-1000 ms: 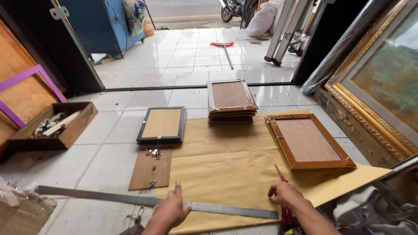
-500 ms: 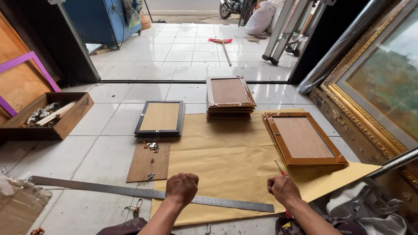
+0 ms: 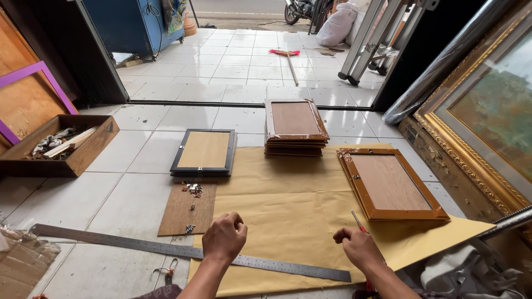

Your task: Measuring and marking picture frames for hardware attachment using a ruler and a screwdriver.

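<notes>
We kneel at the tiled floor (image 3: 138, 194) with a sheet of brown paper (image 3: 288, 205) spread across it. Our left hand (image 3: 224, 237) is curled into a loose fist, knuckles down on a long steel ruler (image 3: 166, 249) that lies across the near edge of the paper and runs out over the tiles to the left. Our right hand (image 3: 360, 249) is closed around a thin red-handled tool (image 3: 359, 221), whose tip points up and away from us; we cannot tell what kind of tool it is. The right hand sits on the paper just past the ruler's right end. Beyond it, on the paper's right part, an orange-brown picture frame (image 3: 390, 182) lies back side up. A stack of similar frames (image 3: 295, 127) rests at the paper's far edge, and a black-edged frame (image 3: 204, 152) lies on the tiles to its left. Just in front of that one, a small brown board (image 3: 185, 213) carries a scatter of little metal fittings (image 3: 193, 189). Far left stands a wooden box (image 3: 83, 158) of odds and ends, and at the right a large gilt-framed painting (image 3: 487, 127) leans beside us.
</notes>
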